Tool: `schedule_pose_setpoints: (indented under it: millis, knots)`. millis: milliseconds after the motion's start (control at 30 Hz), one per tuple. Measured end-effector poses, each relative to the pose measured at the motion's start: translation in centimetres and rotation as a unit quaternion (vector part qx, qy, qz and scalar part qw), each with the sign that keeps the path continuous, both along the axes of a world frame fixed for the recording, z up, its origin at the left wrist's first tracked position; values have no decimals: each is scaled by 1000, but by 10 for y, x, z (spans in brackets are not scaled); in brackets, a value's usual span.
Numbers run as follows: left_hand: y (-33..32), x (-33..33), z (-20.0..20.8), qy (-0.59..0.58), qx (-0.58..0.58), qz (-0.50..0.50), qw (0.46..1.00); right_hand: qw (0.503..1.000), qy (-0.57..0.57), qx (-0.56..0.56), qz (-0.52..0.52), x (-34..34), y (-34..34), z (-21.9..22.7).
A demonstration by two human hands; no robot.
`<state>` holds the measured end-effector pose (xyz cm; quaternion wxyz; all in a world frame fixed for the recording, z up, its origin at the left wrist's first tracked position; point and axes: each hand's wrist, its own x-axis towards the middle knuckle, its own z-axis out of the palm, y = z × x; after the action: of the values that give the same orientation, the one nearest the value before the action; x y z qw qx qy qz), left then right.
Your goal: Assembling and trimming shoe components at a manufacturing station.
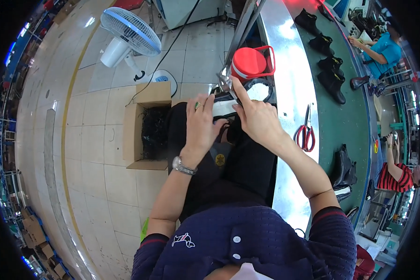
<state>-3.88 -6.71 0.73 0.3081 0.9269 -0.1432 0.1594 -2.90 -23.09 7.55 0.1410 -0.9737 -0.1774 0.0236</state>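
Observation:
A black shoe with a white sole face lies across my lap. My left hand holds its near-left side, fingers bent over the edge and the thumb below. In my right hand is a metal tool with a shiny rounded head, the index finger stretched along it. The tool head is over the far edge of the shoe; its exact kind and its handle are mostly hidden by the hand. Just beyond my right hand rests a second black shoe with a white face, beside a red-lidded container.
A cardboard box with black scraps stands left of my legs. Red-handled scissors lie on the metal bench at right. Black shoes sit on a green conveyor. A fan stands far left; co-workers are across the conveyor.

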Motion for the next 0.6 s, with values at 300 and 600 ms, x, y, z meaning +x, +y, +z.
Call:
schedule_pose_setpoints:
  millis: [300, 600]
  knots:
    - [14, 11, 1, 103, -112, -35, 988, 997, 24, 72, -28, 1, 13, -1]
    - [53, -1, 9, 80, -78, -64, 992, 996, 71, 42, -42, -8, -38, 16]
